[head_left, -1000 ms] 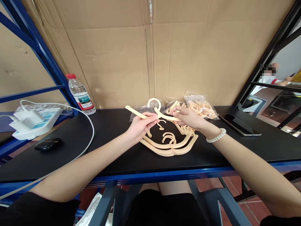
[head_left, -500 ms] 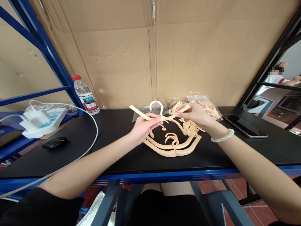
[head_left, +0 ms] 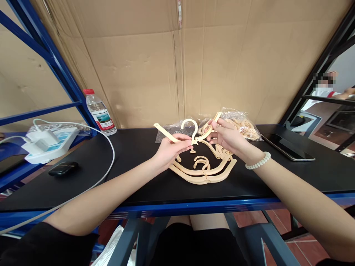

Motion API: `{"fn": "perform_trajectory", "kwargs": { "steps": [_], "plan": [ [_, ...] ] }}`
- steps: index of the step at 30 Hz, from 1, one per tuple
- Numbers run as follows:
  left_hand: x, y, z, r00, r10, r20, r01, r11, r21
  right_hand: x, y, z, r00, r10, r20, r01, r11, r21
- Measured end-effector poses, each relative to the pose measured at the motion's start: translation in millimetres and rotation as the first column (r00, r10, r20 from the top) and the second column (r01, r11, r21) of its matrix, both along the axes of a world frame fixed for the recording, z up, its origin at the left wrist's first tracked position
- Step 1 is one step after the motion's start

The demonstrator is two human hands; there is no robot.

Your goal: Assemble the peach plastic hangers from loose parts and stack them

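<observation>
A cream plastic folding hanger is held up over the black table, its hook pointing upward. My left hand pinches it near the centre joint, with the left arm sticking out past the fingers. My right hand grips the other arm, which slants up to the right. Below, assembled hangers lie nested on the table with their hooks toward me hidden in part by one another. Loose cream hanger pieces are piled under my right hand.
Clear plastic bags with more cream pieces lie at the back. A phone rests to the right. At left are a water bottle, a power strip, a black mouse-like object and a white cable. Another person is beyond the rack.
The hanger's right arm has swung upward with my right hand, so it now slants more steeply. The hook has shifted slightly right. My left hand keeps its pinch.
</observation>
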State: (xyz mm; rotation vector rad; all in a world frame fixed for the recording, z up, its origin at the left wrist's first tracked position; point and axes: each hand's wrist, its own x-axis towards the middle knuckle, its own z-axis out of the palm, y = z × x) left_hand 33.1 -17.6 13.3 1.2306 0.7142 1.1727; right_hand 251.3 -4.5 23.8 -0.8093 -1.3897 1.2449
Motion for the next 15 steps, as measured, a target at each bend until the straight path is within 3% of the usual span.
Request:
{"fn": "perform_trajectory", "kwargs": {
  "steps": [8, 15],
  "plan": [
    [1, -2, 0.4, 1.0, 0.018, -0.002, -0.017, 1.0, 0.017, -10, -6, -1.9, 0.998, 0.062, -0.003, -0.062, 0.997, -0.051],
    [1, 1, -4.6, 0.999, -0.011, 0.04, 0.01, 1.0, 0.015, -11, -11, -1.5, 0.971, 0.231, -0.052, -0.237, 0.961, -0.146]
  ]
}}
